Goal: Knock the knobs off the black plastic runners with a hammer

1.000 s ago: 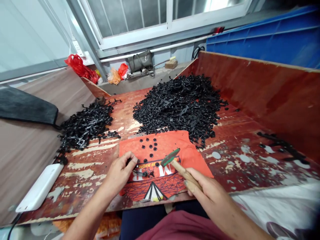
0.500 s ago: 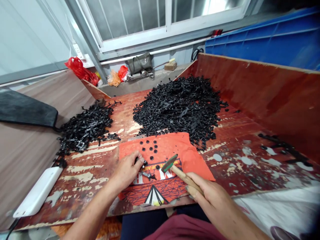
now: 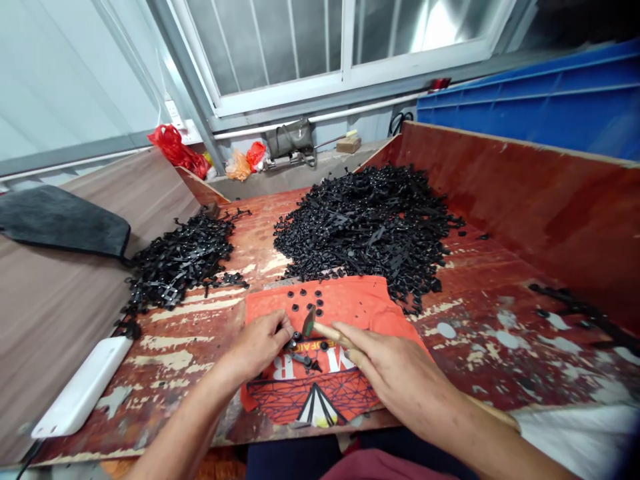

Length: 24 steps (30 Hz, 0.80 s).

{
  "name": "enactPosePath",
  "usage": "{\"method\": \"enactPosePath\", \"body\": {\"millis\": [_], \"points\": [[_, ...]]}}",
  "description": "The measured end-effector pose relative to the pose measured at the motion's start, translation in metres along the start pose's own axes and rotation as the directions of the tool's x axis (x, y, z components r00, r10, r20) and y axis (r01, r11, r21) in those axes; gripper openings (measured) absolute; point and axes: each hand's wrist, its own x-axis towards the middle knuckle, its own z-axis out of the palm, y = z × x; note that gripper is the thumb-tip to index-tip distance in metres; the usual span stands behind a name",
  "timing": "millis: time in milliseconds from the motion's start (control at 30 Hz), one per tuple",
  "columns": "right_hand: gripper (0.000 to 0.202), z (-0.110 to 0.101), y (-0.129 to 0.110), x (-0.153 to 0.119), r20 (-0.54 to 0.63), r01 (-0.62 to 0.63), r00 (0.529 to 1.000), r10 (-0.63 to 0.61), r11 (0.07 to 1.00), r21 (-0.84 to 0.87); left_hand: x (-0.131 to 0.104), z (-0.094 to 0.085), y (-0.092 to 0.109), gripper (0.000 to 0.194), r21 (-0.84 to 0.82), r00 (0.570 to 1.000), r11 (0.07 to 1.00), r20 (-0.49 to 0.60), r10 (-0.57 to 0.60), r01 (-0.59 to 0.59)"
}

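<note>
My left hand point(image 3: 265, 341) is closed in a pinch at a small black part with shiny metal spots point(image 3: 295, 340), over an orange printed cloth point(image 3: 360, 293). My right hand point(image 3: 387, 363) grips the wooden handle of a hammer point(image 3: 334, 333). The narrow hammer head point(image 3: 309, 322) is just right of my left fingertips, above or near the part; contact cannot be made out. Several round black pieces point(image 3: 303, 293) stand on the cloth beyond my hands. A black and silver linked piece point(image 3: 306, 361) lies just below the pinched part.
A large heap of black parts point(image 3: 360, 220) lies behind the cloth, a smaller one point(image 3: 185, 257) at left. Wooden boards point(image 3: 525, 193) wall the worn red table point(image 3: 175, 360). A white power bank-like device point(image 3: 83, 387) lies at left; a blue crate point(image 3: 540, 100) stands behind the right board.
The hammer has swung left, its head now close to my left fingertips. My right hand has moved the same way and turned. My left hand keeps its pinch; the whole view has shifted slightly.
</note>
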Motion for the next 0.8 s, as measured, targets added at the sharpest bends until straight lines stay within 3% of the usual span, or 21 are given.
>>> {"method": "enactPosePath", "body": {"millis": [167,300,467,600,733,800], "points": [[0.047,0.010,-0.003,0.005,-0.096,0.057,0.994,-0.059,0.998,-0.019,0.005,-0.001,-0.004,0.024,0.003,1.000,1.000,0.018,-0.009,0.009],[0.048,0.017,0.002,0.004,-0.050,0.039,0.998,-0.045,0.992,-0.116,0.005,0.001,-0.008,0.024,0.002,0.999,0.999,0.006,0.033,-0.033],[0.051,0.013,0.000,0.004,-0.117,0.061,0.991,-0.067,0.997,-0.056,-0.001,0.006,-0.006,0.019,0.034,0.997,0.998,-0.055,0.048,-0.046],[0.049,0.014,-0.003,0.007,0.002,0.020,1.000,-0.020,0.996,-0.092,-0.006,0.009,-0.003,0.018,0.041,0.998,0.999,-0.062,0.033,-0.030],[0.051,0.014,-0.003,0.008,-0.064,0.046,0.997,-0.046,0.999,-0.007,-0.007,0.011,-0.001,0.013,0.064,0.997,0.998,-0.075,0.028,-0.024],[0.051,0.013,-0.002,0.008,-0.046,0.026,0.999,-0.028,0.999,-0.044,-0.007,0.011,0.000,0.012,0.078,0.996,0.997,-0.088,0.031,-0.024]]}}
